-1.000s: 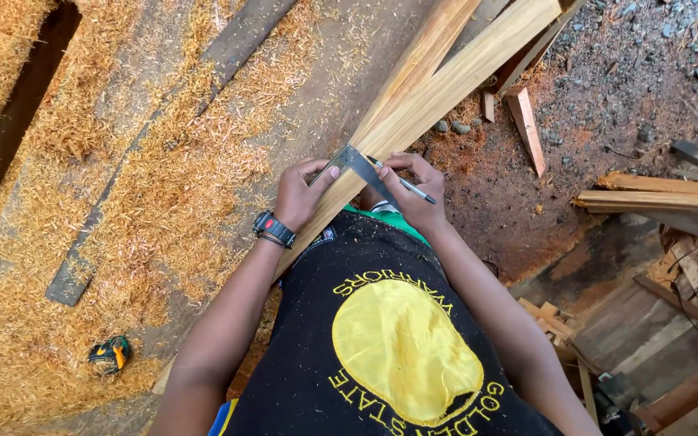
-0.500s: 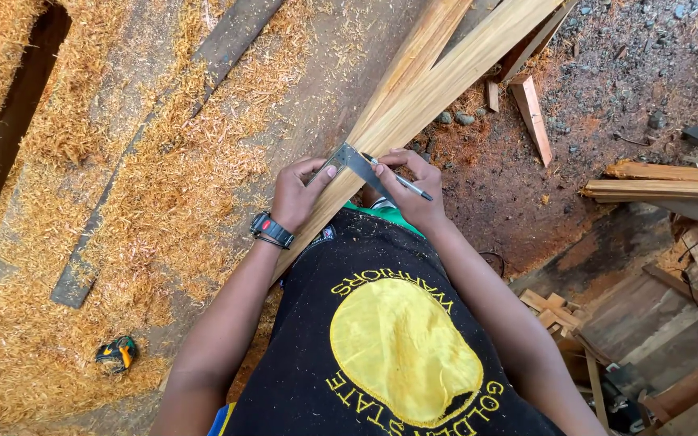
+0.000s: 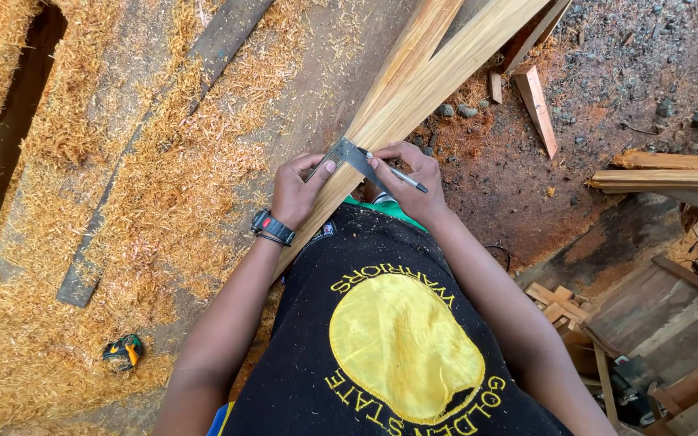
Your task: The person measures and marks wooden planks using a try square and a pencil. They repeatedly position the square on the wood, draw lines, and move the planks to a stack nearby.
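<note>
In the head view, long pale wooden strips run from my waist up to the top right. My left hand, with a black watch on the wrist, presses a small metal square flat against the near end of the strips. My right hand holds a pen with its tip at the blade of the square. Both hands sit close together on the wood, just above my black shirt.
Thick sawdust covers a worktop on the left. A yellow-and-black tape measure lies at lower left, beside a long flat bar. Short wood offcuts and stacked planks lie on the dirt ground at right.
My hands keep their hold on the square and pen against the strips. The view has drifted slightly; nothing else moved.
</note>
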